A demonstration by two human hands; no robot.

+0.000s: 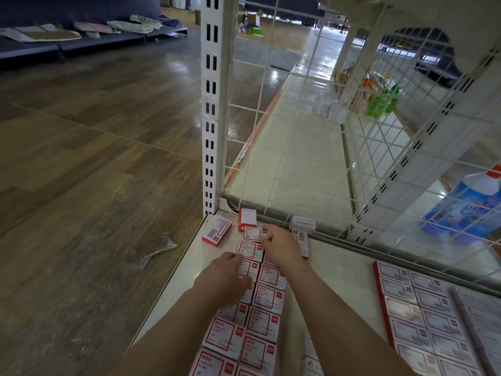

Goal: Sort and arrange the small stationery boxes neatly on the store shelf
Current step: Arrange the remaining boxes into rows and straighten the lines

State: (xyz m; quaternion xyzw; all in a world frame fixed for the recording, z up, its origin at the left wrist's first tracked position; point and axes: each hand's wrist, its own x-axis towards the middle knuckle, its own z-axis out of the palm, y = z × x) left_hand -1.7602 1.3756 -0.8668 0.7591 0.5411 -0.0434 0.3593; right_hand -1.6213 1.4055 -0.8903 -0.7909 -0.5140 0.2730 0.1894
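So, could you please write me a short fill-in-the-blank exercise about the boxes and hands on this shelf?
1. The printed frames on the paper clip boxes are white and ____.
2. The loose box lying apart near the shelf's left edge shows a ____ on its top face.
3. The right hand reaches ____ along the rows than the left hand.
4. Behind the shelf stands a white wire ____.

Missing words: red; barcode; farther; grid

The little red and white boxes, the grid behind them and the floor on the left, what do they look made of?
Boxes: printed cardboard, probably, with folded edges and a slight sheen.
Grid: thin metal wire, apparently white-coated.
Floor: wood-look planks with visible grain, maybe laminate or vinyl.
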